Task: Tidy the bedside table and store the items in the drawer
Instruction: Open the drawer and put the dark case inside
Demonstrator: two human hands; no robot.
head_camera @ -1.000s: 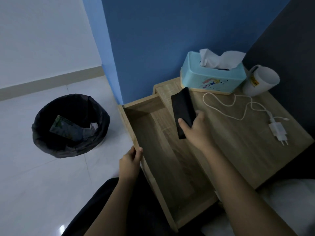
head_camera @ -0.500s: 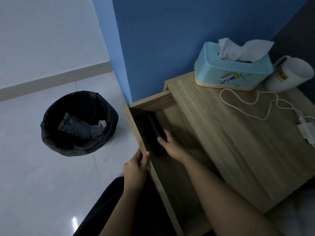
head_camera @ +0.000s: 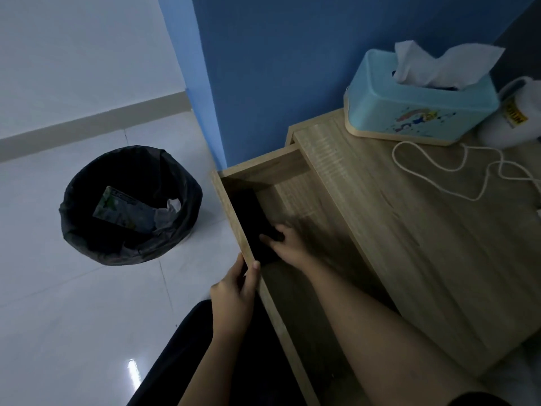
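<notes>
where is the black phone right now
In the head view the black phone lies inside the open drawer, along its left wall toward the back corner. The right hand holds its near end, just ahead of the left hand gripping that wall.

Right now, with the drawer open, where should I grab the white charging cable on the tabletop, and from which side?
Probably pinch the cable at its looped middle, from above: it lies flat in loose curves on the tabletop near the tissue box, with nothing upright to grip sideways.
</notes>
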